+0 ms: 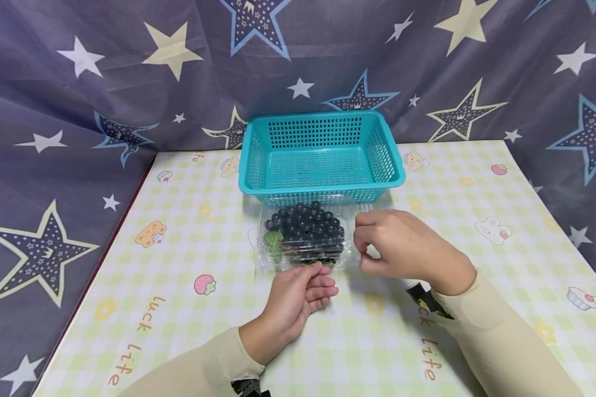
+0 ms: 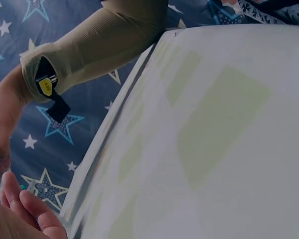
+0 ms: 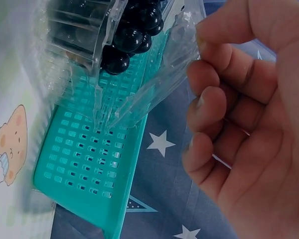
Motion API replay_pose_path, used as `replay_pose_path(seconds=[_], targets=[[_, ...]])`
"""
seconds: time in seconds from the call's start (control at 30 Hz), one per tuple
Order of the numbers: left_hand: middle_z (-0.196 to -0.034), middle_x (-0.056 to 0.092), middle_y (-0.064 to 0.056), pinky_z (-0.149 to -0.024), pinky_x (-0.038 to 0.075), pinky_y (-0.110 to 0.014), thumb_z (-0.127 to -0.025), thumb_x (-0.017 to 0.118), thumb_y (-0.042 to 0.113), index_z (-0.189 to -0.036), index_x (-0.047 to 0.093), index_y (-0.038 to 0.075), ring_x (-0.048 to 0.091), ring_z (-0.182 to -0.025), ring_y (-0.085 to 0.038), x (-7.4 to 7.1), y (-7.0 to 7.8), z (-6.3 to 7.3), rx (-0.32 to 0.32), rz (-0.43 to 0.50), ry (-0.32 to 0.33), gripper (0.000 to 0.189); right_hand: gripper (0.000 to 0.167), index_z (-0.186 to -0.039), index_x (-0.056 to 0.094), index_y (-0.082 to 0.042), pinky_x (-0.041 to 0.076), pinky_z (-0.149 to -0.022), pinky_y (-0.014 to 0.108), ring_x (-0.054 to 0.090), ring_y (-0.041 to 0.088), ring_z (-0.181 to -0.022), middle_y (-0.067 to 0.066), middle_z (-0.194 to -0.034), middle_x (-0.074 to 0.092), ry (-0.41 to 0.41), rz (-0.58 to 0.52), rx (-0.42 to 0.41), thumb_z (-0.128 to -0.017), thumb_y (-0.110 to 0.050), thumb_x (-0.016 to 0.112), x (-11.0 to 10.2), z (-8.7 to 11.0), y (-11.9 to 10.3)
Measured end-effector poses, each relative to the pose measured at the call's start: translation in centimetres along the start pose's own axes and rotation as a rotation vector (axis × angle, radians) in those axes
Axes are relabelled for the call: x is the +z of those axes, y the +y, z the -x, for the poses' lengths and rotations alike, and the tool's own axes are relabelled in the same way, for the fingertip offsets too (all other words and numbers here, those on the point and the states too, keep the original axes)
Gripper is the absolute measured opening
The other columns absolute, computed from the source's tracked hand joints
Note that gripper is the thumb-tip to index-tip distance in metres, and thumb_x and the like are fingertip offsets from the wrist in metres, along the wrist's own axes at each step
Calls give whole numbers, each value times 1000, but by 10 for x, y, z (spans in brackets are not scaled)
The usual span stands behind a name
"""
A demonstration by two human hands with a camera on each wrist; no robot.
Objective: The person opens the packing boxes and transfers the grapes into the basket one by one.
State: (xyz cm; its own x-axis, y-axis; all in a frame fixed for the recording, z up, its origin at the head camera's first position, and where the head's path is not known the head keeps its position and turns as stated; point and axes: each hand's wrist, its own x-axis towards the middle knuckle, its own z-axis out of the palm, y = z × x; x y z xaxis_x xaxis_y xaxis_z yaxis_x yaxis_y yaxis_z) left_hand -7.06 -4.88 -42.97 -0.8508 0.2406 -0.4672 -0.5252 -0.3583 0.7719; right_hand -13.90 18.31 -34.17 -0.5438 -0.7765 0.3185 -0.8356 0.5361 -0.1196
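Observation:
A clear plastic box (image 1: pixel 305 259) of round black grapes (image 1: pixel 305 223) lies on the table in front of the basket. Through its front left corner shows a green piece (image 1: pixel 273 240). My left hand (image 1: pixel 298 298) is at the box's front edge, thumb tip right at the rim and fingers loosely bent, palm turned up. At the box's right side, my right hand (image 1: pixel 399 245) pinches the thin edge of the clear lid (image 3: pixel 177 55) between thumb and index finger. In the right wrist view the lid stands apart from the base, with grapes (image 3: pixel 129 40) showing between them.
A turquoise perforated basket (image 1: pixel 323 187) stands behind the box at the table's back edge. A checked tablecloth (image 1: pixel 189 331) with cartoon prints covers the table. Dark star-patterned cloth (image 1: pixel 129 99) hangs behind and at the sides.

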Motion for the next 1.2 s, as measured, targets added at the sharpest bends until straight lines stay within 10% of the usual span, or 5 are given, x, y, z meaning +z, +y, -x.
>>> replay_pose_path(seconds=[0.33,1.2], targets=[[-83,78,-7,-68,63,-32,-108,54,34,-121,63,-10,79,-76,-18,-15,10,9,45,-143,-18,47,20,-71,55,-31,44,-61,26,49,3,-70,-17,-77,46,-1,0,12,-72,-17,69,-3,0,0],[-82,77,-6,-73,64,-37,-109,47,38,-111,64,-1,79,-79,-22,-26,14,7,11,-39,2,42,21,-78,60,-25,45,-61,28,51,5,-68,-14,-81,50,-70,35,47,-76,-19,81,5,0,1]])
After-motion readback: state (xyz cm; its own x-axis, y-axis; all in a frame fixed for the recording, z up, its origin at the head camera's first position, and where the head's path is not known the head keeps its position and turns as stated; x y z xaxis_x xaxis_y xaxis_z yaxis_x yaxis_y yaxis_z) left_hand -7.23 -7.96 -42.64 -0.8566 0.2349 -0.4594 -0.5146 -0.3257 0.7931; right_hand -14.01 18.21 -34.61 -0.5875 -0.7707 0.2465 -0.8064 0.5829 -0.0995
